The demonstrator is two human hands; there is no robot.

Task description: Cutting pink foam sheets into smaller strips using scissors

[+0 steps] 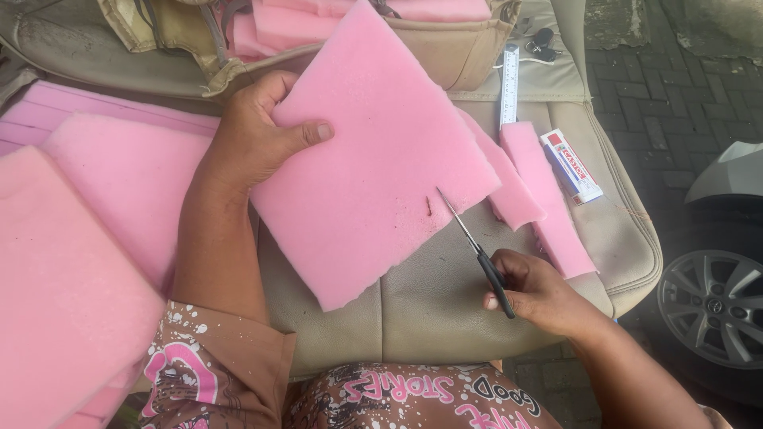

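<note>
1. The pink foam sheet [373, 151] is held tilted above the beige car seat [437, 302], its lower right edge meeting the scissors.
2. The scissors [473, 242] point up and left into that edge of the foam sheet, beside a small dark mark; the blades look nearly shut.
3. The left hand [254, 139] is at the foam sheet's upper left edge, its grip closed on it, thumb lying on the top face.
4. The right hand [532, 290] is below and right of the foam sheet, apart from it, its grip closed round the black scissor handles.
5. Just right of the foam sheet lie two pink foam strips [540, 191], then a small box [571, 167] and a ruler [509, 83].
6. Left of the foam sheet lie stacked foam slabs [71, 262].
7. Far right of it, a car wheel [711, 306] stands on the paving.
</note>
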